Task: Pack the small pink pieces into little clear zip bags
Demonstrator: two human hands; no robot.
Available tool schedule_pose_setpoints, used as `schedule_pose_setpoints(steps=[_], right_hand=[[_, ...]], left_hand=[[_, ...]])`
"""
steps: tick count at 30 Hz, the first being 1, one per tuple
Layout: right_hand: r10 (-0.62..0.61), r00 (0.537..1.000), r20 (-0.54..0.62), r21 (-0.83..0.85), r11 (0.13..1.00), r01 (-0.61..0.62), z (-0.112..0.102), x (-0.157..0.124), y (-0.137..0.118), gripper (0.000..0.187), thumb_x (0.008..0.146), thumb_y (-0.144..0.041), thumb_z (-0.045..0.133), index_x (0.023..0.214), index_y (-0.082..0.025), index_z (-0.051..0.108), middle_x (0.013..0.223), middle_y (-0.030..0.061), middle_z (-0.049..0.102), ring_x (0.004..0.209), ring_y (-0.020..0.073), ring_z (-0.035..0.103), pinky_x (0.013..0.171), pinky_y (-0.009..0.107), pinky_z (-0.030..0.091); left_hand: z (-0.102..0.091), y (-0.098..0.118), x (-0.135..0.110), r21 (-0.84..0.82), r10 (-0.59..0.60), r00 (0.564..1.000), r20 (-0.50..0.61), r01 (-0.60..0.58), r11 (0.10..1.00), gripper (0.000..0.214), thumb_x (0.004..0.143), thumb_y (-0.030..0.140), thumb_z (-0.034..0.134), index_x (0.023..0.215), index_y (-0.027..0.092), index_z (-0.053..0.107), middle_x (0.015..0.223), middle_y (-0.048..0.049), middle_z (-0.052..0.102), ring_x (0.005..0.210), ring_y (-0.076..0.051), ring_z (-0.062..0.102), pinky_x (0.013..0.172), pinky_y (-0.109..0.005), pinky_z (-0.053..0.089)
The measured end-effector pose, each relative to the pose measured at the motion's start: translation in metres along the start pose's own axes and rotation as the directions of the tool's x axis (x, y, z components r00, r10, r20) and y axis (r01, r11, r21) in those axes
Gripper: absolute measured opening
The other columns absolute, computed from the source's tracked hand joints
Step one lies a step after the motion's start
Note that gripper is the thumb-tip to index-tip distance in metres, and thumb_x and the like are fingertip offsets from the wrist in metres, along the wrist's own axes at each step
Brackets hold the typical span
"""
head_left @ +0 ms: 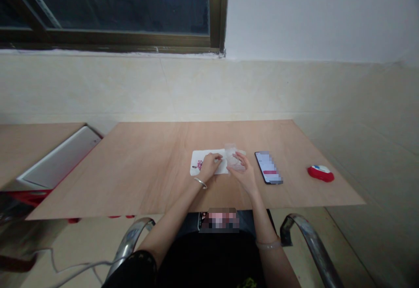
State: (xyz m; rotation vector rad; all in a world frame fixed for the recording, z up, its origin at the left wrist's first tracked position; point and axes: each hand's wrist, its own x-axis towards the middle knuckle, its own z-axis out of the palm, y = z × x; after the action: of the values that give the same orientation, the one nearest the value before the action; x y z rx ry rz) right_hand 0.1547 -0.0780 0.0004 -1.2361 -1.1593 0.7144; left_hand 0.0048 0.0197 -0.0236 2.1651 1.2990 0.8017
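Recording from the head view, nearest items first. Seated person's forearms extend forward between the two chrome chair arms (131, 240) toward the front edge of a plywood table (147, 170). A pale bracelet (268, 245) circles the right forearm; a silver bangle (200, 183) sits at the left wrist.

Left hand (209, 168): fingers held close together, resting on a white sheet (199, 162) printed with a pink floral motif. The sheet lies flat on the table, directly in front of the person. Whether the hand is gripping the sheet or only resting on it cannot be determined.

Right hand (242, 174): fingers partly spread and curved, touching the underside of a clear plastic packet (233, 157). The packet stands at the right end of the sheet, between the hands, and overlaps the sheet. Firmness of contact cannot be determined.

Just right of the right hand lies a smartphone (268, 168), its screen lit and pixelated. Farther right, near the table edge, sits a red-and-white computer mouse (321, 173).

Beyond the table's left side, a white panel with red edging (59, 157) leans against a second wooden table (32, 148). Behind everything stand a tiled wall (196, 87) and a dark window (108, 8).
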Motion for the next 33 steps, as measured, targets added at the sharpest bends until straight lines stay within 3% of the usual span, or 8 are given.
schedule_pose_setpoints(steps=[3, 5, 9, 12, 14, 17, 25, 33], right_hand=[[0.015, 1.0, 0.012, 0.002, 1.0, -0.015, 0.001, 0.0, 0.001, 0.059, 0.066, -0.033, 0.074, 0.12, -0.018, 0.055, 0.123, 0.0144, 0.062, 0.116, 0.0279, 0.058, 0.095, 0.046, 0.048], [0.026, 0.999, 0.023, 0.01, 1.0, -0.026, 0.002, 0.0, 0.002, 0.058, 0.066, -0.033, 0.074, 0.119, -0.019, 0.055, 0.124, 0.0137, 0.062, 0.118, 0.028, 0.057, 0.098, 0.048, 0.046], [0.061, 0.997, 0.055, 0.077, 0.995, -0.065, 0.005, -0.001, 0.0, 0.06, 0.065, -0.035, 0.075, 0.12, -0.02, 0.054, 0.123, 0.0139, 0.062, 0.118, 0.0287, 0.057, 0.097, 0.048, 0.046], [0.071, 0.995, 0.064, 0.116, 0.99, -0.078, 0.008, -0.001, -0.004, 0.061, 0.064, -0.037, 0.076, 0.119, -0.02, 0.055, 0.12, 0.0131, 0.064, 0.114, 0.0282, 0.06, 0.095, 0.046, 0.049], [0.076, 0.994, 0.077, 0.13, 0.988, -0.086, 0.008, -0.001, -0.005, 0.061, 0.063, -0.038, 0.077, 0.118, -0.022, 0.056, 0.12, 0.0119, 0.064, 0.114, 0.0273, 0.06, 0.094, 0.045, 0.049], [0.094, 0.992, 0.088, 0.12, 0.987, -0.104, 0.006, 0.0, -0.004, 0.061, 0.063, -0.04, 0.077, 0.118, -0.023, 0.056, 0.118, 0.0111, 0.066, 0.114, 0.0272, 0.06, 0.091, 0.044, 0.051], [0.118, 0.99, 0.072, 0.113, 0.986, -0.126, 0.001, 0.001, 0.005, 0.062, 0.064, -0.038, 0.077, 0.119, -0.022, 0.055, 0.117, 0.0133, 0.066, 0.112, 0.0281, 0.062, 0.088, 0.043, 0.051], [0.103, 0.994, 0.032, 0.09, 0.99, -0.105, -0.003, 0.005, 0.01, 0.06, 0.063, -0.033, 0.078, 0.117, -0.022, 0.056, 0.12, 0.0139, 0.065, 0.116, 0.0291, 0.059, 0.099, 0.049, 0.041]], left_hand=[[-0.021, 0.025, 0.003, -0.206, -0.068, 0.987, -0.143, 0.037, 0.978, 0.021, 0.083, 0.029, 0.061, 0.098, 0.018, 0.07, 0.092, -0.0065, 0.073, 0.084, -0.018, 0.066, 0.08, -0.03, 0.048], [-0.036, 0.045, 0.004, -0.26, -0.063, 0.985, -0.159, 0.019, 0.965, 0.022, 0.081, 0.033, 0.064, 0.098, 0.02, 0.071, 0.092, -0.0046, 0.073, 0.083, -0.017, 0.066, 0.081, -0.03, 0.047], [-0.056, 0.075, -0.001, -0.296, 0.081, 0.995, -0.053, -0.093, 0.951, 0.018, 0.082, 0.029, 0.063, 0.096, 0.021, 0.071, 0.097, -0.0045, 0.073, 0.089, -0.017, 0.065, 0.082, -0.03, 0.048], [-0.06, 0.081, -0.005, -0.266, 0.186, 0.982, 0.006, -0.178, 0.947, 0.015, 0.081, 0.024, 0.063, 0.093, 0.02, 0.071, 0.098, -0.0044, 0.072, 0.092, -0.018, 0.065, 0.086, -0.031, 0.048], [-0.058, 0.079, -0.007, -0.249, 0.205, 0.978, 0.035, -0.191, 0.949, 0.015, 0.081, 0.024, 0.064, 0.093, 0.02, 0.071, 0.095, -0.004, 0.072, 0.091, -0.018, 0.065, 0.086, -0.03, 0.048], [-0.053, 0.069, -0.006, -0.262, 0.122, 0.992, 0.037, -0.108, 0.959, 0.018, 0.084, 0.028, 0.06, 0.094, 0.019, 0.071, 0.096, -0.0049, 0.072, 0.09, -0.018, 0.065, 0.079, -0.028, 0.05], [-0.041, 0.023, -0.004, -0.213, -0.069, 0.991, -0.114, 0.043, 0.976, 0.017, 0.082, 0.025, 0.059, 0.089, 0.015, 0.071, 0.088, -0.0051, 0.073, 0.08, -0.016, 0.065, 0.074, -0.027, 0.049], [-0.013, -0.014, -0.021, 0.122, -0.071, 0.997, 0.042, 0.065, 0.99, 0.012, 0.08, 0.018, 0.06, 0.083, 0.017, 0.072, 0.088, -0.0063, 0.073, 0.082, -0.018, 0.063, 0.077, -0.029, 0.045]])
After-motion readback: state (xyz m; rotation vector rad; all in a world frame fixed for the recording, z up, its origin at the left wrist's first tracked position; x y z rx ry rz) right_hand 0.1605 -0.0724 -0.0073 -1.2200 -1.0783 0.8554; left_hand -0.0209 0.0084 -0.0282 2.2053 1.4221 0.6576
